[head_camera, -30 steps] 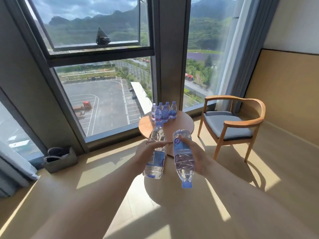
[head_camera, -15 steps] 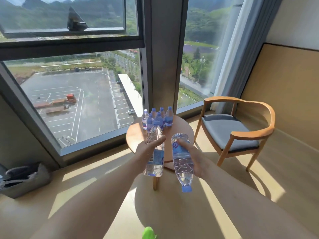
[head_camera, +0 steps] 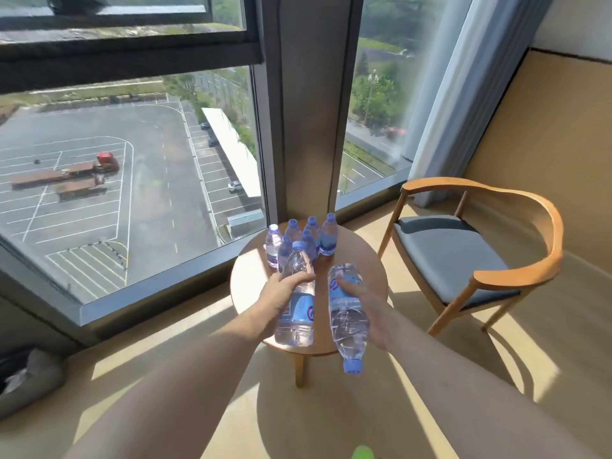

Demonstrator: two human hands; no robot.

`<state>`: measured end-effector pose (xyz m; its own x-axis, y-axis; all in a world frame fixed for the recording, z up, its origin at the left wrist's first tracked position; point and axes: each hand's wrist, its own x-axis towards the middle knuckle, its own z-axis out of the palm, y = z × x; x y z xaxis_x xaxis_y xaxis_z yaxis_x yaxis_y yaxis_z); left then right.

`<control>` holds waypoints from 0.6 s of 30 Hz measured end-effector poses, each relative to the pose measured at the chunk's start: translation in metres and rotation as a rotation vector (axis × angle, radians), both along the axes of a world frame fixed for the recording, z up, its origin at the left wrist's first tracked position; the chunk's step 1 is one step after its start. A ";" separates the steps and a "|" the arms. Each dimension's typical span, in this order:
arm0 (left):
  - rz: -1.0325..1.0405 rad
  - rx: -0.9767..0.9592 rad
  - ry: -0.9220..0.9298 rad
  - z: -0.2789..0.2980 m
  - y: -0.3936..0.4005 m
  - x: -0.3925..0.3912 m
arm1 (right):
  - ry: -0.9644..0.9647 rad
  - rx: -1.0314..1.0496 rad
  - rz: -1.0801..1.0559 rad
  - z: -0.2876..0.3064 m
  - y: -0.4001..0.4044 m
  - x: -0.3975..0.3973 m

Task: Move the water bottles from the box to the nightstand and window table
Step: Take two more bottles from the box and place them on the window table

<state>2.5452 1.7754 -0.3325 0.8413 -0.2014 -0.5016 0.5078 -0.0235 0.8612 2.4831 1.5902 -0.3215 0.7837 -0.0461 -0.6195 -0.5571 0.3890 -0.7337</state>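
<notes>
Left hand (head_camera: 276, 298) with fingers wrapped round an upright bottle (head_camera: 295, 299), cap up; right hand (head_camera: 366, 313) gripping an upside-down bottle (head_camera: 347, 313), cap toward the floor; both held over the near edge of a round table (head_camera: 361, 260); beyond, six bottles, perhaps, clustered (head_camera: 306, 240) at the table's far side by the window (head_camera: 132, 180); chair (head_camera: 463, 246) to the right

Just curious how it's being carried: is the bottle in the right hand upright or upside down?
Upside down. The bottle in the right hand has its blue cap pointing down toward the floor.
</notes>
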 end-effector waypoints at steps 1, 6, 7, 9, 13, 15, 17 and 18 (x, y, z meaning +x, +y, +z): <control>0.013 -0.002 0.049 -0.005 -0.001 0.009 | 0.033 0.021 0.029 -0.007 -0.003 0.010; 0.038 0.011 0.201 -0.030 -0.018 0.056 | 0.180 0.135 0.112 -0.048 -0.028 0.068; 0.039 -0.010 0.227 -0.035 -0.024 0.066 | 0.205 0.161 0.133 -0.054 -0.032 0.080; 0.055 -0.078 0.279 -0.046 -0.033 0.086 | 0.228 0.149 0.177 -0.070 -0.045 0.107; -0.082 -0.088 0.277 -0.064 -0.055 0.123 | 0.306 0.006 0.323 -0.097 -0.075 0.168; -0.083 0.002 0.266 -0.071 -0.068 0.141 | 0.361 -0.072 0.410 -0.107 -0.087 0.197; -0.018 0.144 0.220 -0.081 -0.077 0.160 | 0.390 -0.141 0.483 -0.119 -0.098 0.224; 0.000 0.218 0.182 -0.087 -0.079 0.169 | 0.393 -0.193 0.510 -0.125 -0.102 0.238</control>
